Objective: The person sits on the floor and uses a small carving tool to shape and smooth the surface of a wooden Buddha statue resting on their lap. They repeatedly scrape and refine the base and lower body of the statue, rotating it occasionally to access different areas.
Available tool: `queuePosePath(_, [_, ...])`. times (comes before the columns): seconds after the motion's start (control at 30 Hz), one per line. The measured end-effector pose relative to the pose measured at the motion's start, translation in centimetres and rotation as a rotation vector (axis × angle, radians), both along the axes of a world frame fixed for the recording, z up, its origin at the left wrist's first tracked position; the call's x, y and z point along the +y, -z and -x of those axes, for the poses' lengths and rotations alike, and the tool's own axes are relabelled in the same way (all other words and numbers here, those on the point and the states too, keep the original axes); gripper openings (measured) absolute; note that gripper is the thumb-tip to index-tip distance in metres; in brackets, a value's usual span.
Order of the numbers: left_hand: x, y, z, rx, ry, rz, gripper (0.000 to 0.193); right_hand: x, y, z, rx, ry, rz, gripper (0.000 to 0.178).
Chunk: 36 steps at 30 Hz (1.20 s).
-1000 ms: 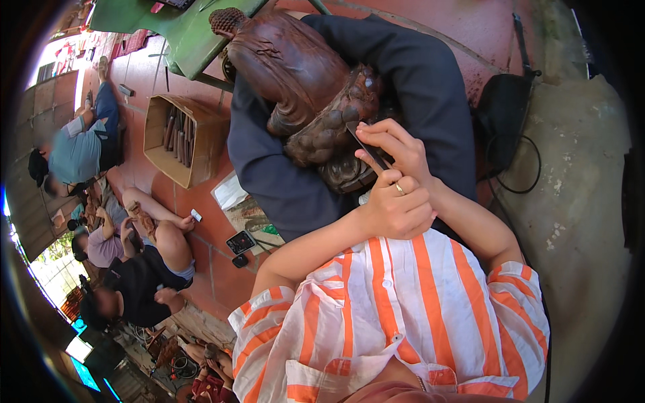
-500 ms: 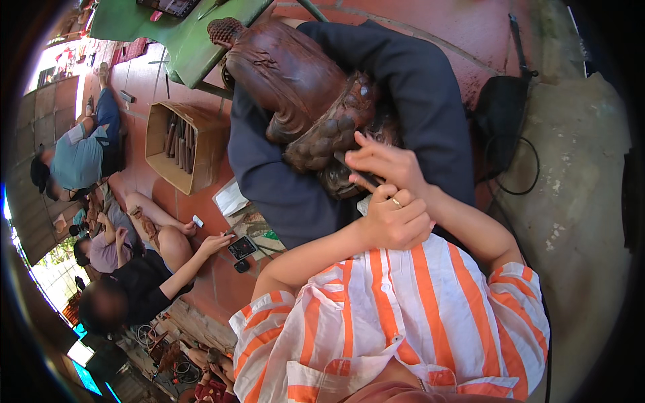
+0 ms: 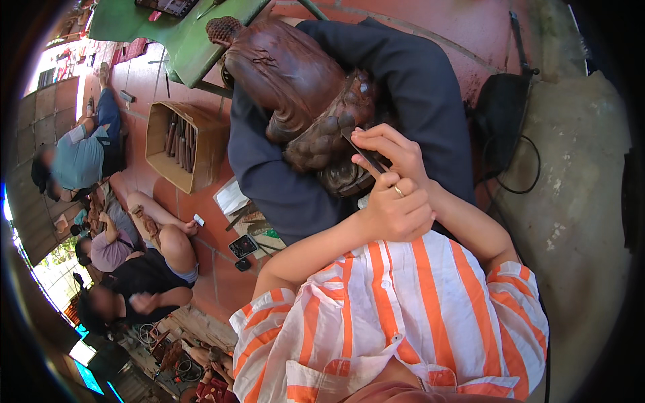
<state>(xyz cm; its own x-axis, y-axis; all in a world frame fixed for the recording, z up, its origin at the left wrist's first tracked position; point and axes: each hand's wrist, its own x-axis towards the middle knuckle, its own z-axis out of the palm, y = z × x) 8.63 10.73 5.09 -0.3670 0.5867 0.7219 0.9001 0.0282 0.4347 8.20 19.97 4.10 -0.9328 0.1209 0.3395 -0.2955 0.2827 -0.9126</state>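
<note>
In the head view, the right hand (image 3: pixel 386 151) pinches a thin dark metal carving tool (image 3: pixel 363 153) against the brown carved wooden statue (image 3: pixel 302 94) lying across the lap, backed by the fisted left hand (image 3: pixel 398 211); a slip on the rounded knobs could gouge the wood.

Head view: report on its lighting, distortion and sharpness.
Head view: even daylight on the hands and the carved wooden figure, both sharp; blown-out glare at the upper left; fisheye bends the floor tiles toward a black rim; people at left look blurred.
</note>
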Motion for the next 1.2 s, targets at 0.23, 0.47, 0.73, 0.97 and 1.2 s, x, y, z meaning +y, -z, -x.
queuePosePath(0.23, [-0.3,-0.3,-1.2,-0.026,-0.009,0.047,0.025,0.1,0.5,-0.3,0.103,-0.07,-0.1,0.026])
queuePosePath(0.47, [-0.8,-0.2,-0.7,-0.017,0.032,0.035,0.025,-0.3,0.4,-0.3,0.036,0.0,-0.024,0.024])
queuePosePath(0.73, [-0.4,-0.2,0.1,0.007,0.034,0.023,0.025,-0.2,0.1,0.0,0.019,0.035,-0.014,0.026])
queuePosePath(0.97, [-1.2,0.1,-1.6,-0.017,0.039,0.079,0.025,-0.2,0.6,-0.6,0.067,-0.044,-0.054,0.026])
queuePosePath(1.2, [-1.7,0.0,-2.1,-0.087,0.034,0.09,0.026,-0.4,1.2,-1.2,0.119,-0.156,-0.174,0.028])
